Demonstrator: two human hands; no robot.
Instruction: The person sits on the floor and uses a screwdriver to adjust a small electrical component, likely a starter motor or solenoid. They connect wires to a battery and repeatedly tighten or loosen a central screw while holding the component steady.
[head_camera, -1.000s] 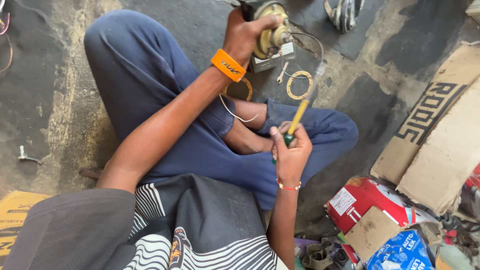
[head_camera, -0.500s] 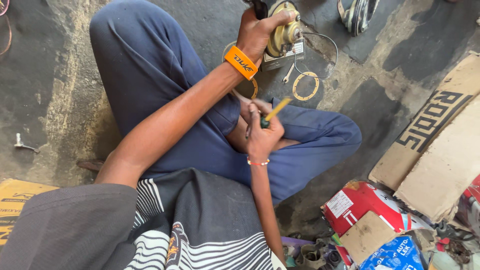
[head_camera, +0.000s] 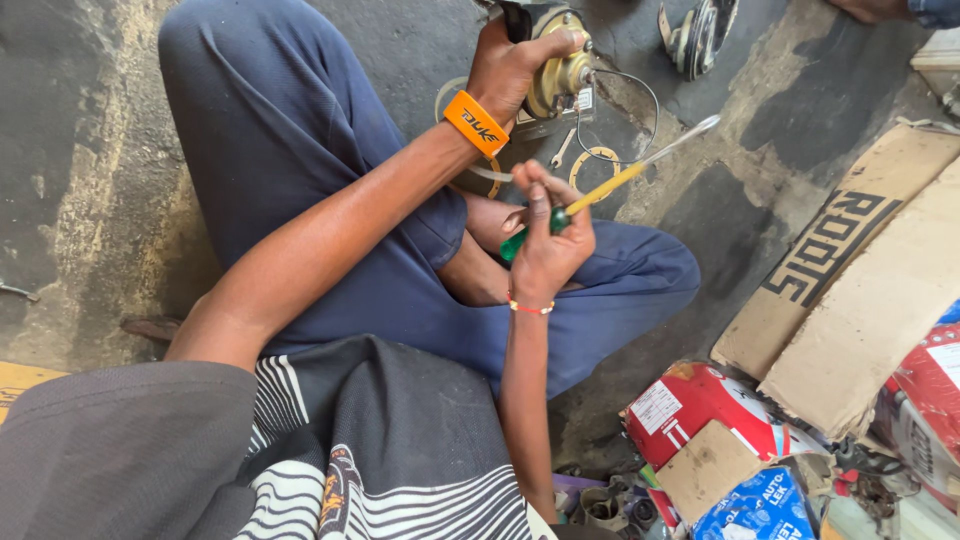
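Raised since before, right hand (head_camera: 545, 255) grips a screwdriver (head_camera: 600, 192) aimed toward the small motor (head_camera: 558, 75) clasped by left hand (head_camera: 512, 65), likely needing tip alignment.

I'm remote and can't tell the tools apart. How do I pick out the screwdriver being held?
Start at the crossed legs in dark blue trousers. Above the knee, the right hand grips the screwdriver, its shaft pointing up and right. Its green-and-yellow handle sets it apart from the small grey wrench lying on the floor.

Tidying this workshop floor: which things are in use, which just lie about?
In use:
left hand gripping brass-coloured motor part
right hand holding screwdriver

Lying about:
small spanner
ring gasket
cardboard sheets
red carton
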